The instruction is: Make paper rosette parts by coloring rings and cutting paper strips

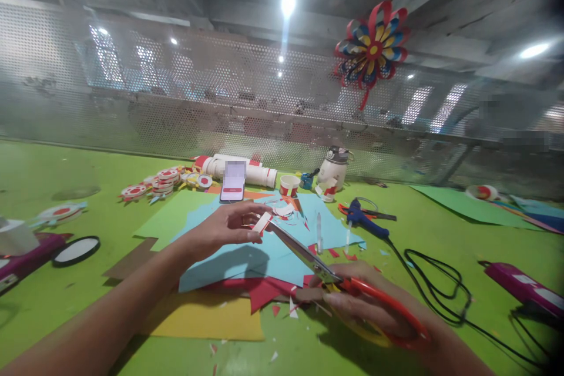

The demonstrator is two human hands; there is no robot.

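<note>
My left hand (229,224) pinches a small red and white paper piece (262,222) over a stack of coloured paper sheets (247,258). In my right hand (370,305) I grip scissors (308,255) with orange handles. Their blades point up and left, and the tips touch the paper piece. Both hands hover above the green table (53,176).
A phone (232,183) stands behind the sheets, next to white tubes (247,170), a paper cup (289,185) and paper rosettes (163,181). A blue glue gun (361,217) with a black cord (436,282) lies to the right. A paper flower (372,50) hangs on the mesh wall.
</note>
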